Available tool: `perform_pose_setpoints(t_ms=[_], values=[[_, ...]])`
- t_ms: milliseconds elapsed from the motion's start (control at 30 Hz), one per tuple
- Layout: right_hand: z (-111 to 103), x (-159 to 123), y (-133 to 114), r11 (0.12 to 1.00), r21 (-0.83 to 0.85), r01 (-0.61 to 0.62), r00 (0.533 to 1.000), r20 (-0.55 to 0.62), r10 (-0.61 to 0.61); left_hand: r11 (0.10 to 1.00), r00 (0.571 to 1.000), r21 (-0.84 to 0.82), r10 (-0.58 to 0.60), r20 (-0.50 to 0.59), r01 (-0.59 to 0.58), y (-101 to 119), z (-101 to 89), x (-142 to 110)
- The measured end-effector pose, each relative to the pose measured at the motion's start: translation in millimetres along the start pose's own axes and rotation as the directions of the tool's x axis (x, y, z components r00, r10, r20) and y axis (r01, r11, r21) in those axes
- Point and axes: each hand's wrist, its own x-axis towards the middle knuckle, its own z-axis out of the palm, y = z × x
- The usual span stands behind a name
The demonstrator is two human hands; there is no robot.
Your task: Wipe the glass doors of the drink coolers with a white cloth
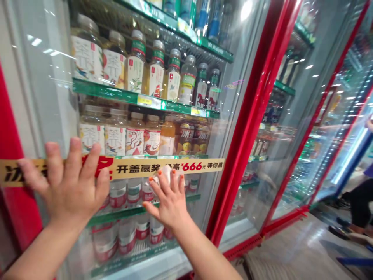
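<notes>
My left hand (67, 183) lies flat and spread on the glass door (233, 128) of a drinks fridge, covering part of a yellow banner sticker (163, 168). My right hand (168, 198) is pressed against the same glass just below the sticker, its fingers stretched over a small white wad (165, 172), probably a tissue or cloth, that it holds to the pane. Behind the glass, green shelves (145, 102) carry rows of bottled tea and water.
A red door frame (247, 128) separates this fridge from a second glass-door fridge (294, 128) to the right. Another person (361, 198) stands at the far right edge on the shiny floor (297, 249).
</notes>
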Motion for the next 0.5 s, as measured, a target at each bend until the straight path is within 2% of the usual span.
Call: perform_pose_setpoints(t_ms=[33, 67, 133, 167, 200, 233, 267, 333, 400, 433, 467, 500], values=[[-1, -5, 7, 0.999, -0.013, -0.032, 0.999, -0.007, 0.032, 0.998, 1.000, 0.048, 0.030, -0.010, -0.029, 1, 0.9, 1], [-4, -6, 16, 0.992, -0.034, -0.118, 0.992, -0.035, 0.117, 0.995, 0.998, 0.086, 0.057, -0.014, -0.055, 2, 1.9, 1], [-11, 7, 30, 0.937, -0.060, -0.345, 0.934, -0.125, 0.336, 0.990, 0.997, 0.114, 0.079, -0.016, -0.077, 5, 3.2, 2], [-13, 19, 31, 0.907, -0.057, -0.418, 0.900, -0.158, 0.406, 0.990, 0.997, 0.114, 0.080, -0.014, -0.078, 6, 3.3, 3], [-15, 31, 25, 0.899, -0.045, -0.436, 0.890, -0.165, 0.424, 0.991, 0.997, 0.108, 0.079, -0.019, -0.076, 6, 2.8, 3], [-14, 41, 15, 0.917, -0.029, -0.398, 0.909, -0.148, 0.390, 0.992, 0.997, 0.099, 0.078, -0.023, -0.075, 6, 1.8, 4], [-13, 48, 2, 0.951, -0.009, -0.309, 0.946, -0.110, 0.306, 0.993, 0.996, 0.087, 0.085, -0.031, -0.083, 6, 0.3, 4], [-11, 47, -21, 0.998, 0.050, -0.042, 0.999, 0.010, 0.041, 0.992, 0.992, 0.058, 0.113, -0.052, -0.109, 2, -3.7, 1], [-10, 33, -23, 0.984, 0.095, 0.150, 0.982, 0.104, -0.160, 0.991, 0.989, 0.038, 0.131, -0.064, -0.129, -2, -8.1, -8], [-12, 27, -15, 0.983, 0.085, 0.161, 0.978, 0.120, -0.170, 0.991, 0.988, 0.037, 0.132, -0.073, -0.130, -5, -9.9, -15], [-14, 23, -2, 0.993, 0.050, 0.106, 0.988, 0.109, -0.111, 0.993, 0.990, 0.034, 0.116, -0.076, -0.114, -7, -11.0, -24], [-17, 23, 13, 1.000, 0.001, -0.004, 0.998, 0.069, 0.003, 0.997, 0.995, 0.010, 0.077, -0.060, -0.076, -9, -11.2, -33]])
